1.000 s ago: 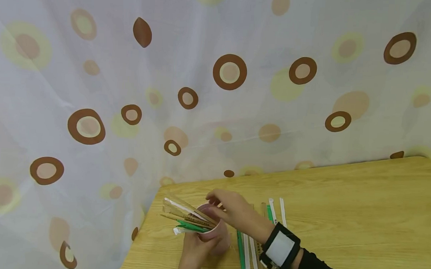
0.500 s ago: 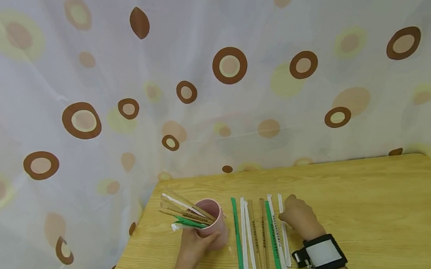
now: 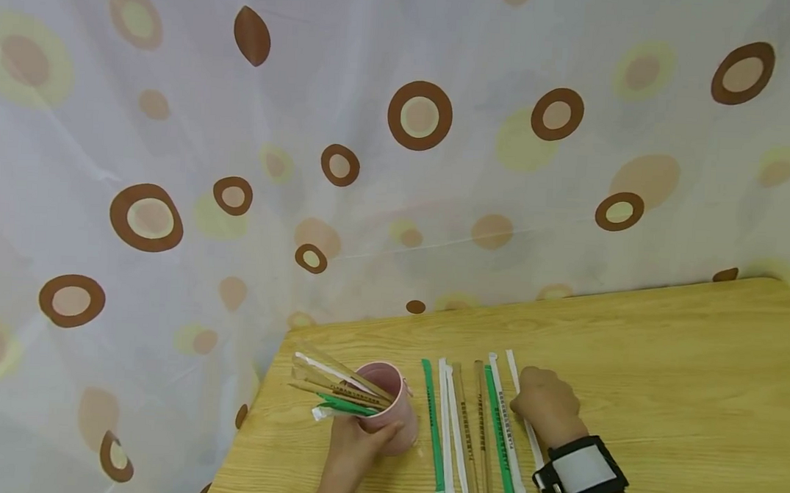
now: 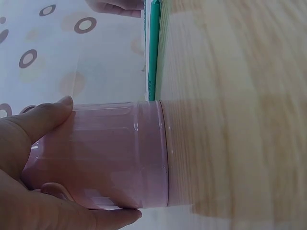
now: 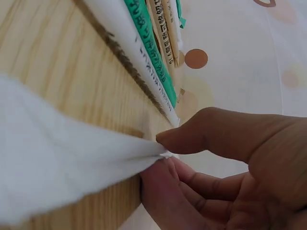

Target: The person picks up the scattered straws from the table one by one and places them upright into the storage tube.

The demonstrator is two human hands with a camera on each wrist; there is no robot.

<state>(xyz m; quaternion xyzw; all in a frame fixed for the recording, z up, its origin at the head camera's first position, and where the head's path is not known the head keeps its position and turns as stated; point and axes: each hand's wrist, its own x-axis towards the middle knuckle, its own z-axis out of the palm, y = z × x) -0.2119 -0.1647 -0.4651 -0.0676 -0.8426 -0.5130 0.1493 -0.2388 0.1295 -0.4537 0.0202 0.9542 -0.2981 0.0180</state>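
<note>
In the head view my left hand [image 3: 351, 450] grips a pink cup [image 3: 401, 436] low on its near side. Its thumb and fingers lie around the cup's wall in the left wrist view. Several paper-wrapped straws [image 3: 345, 391], brown, white and green, lean left out of the cup's mouth. My right hand [image 3: 548, 404] pinches the rightmost white wrapped straw [image 3: 533, 442]. In the right wrist view, thumb and forefinger meet on this straw [image 5: 96, 158], close over the table. Left of that hand, a white wrapped straw [image 3: 511, 443] and a green one [image 3: 500, 442] lie side by side.
More wrapped straws lie in a row between cup and right hand: a green one [image 3: 434, 432], white ones [image 3: 447, 440] and brown ones [image 3: 482, 434]. The wooden table [image 3: 693, 392] extends to the right. A curtain with ring prints [image 3: 477, 176] hangs behind its far edge.
My right hand has moved from the cup's mouth rightward to the rightmost white straw and now pinches it, the straw's lower end swung slightly right. My left hand keeps its grip on the cup.
</note>
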